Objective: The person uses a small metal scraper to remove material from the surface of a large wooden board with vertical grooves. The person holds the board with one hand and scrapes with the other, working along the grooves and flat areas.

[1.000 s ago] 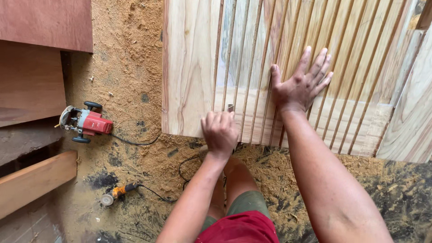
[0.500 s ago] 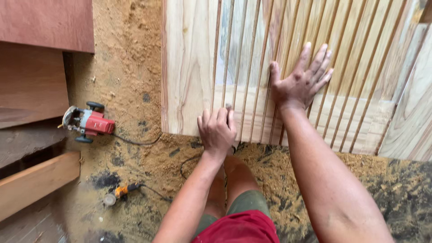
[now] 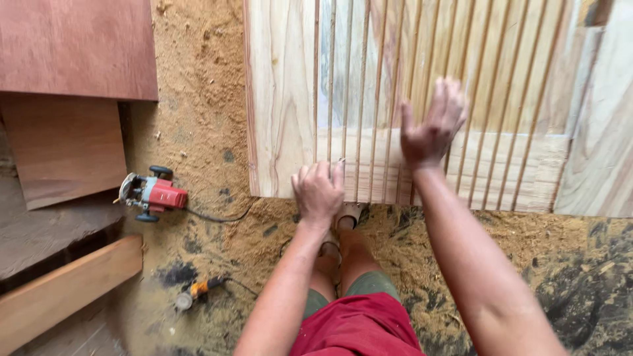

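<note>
A pale wooden panel (image 3: pixel 283 99) lies flat on the sawdust floor, with thin vertical wooden strips (image 3: pixel 377 79) standing across its middle. My left hand (image 3: pixel 320 191) rests on the panel's near rail with its fingers bent together; nothing shows in it. My right hand (image 3: pixel 432 125) lies on the strips further in. It is blurred and its fingers point away from me. Below the panel edge I see my foot (image 3: pixel 349 214) and my red shorts (image 3: pixel 359 326).
A red handheld router (image 3: pixel 153 194) with a black cord sits on the sawdust at left. A small orange tool (image 3: pixel 198 290) lies nearer me. Reddish board sheets (image 3: pixel 79 46) and a plank (image 3: pixel 66 293) line the left side.
My right hand's spread fingers have drawn closer together and it now blurs with motion. My left hand's fingers have curled in on the near rail.
</note>
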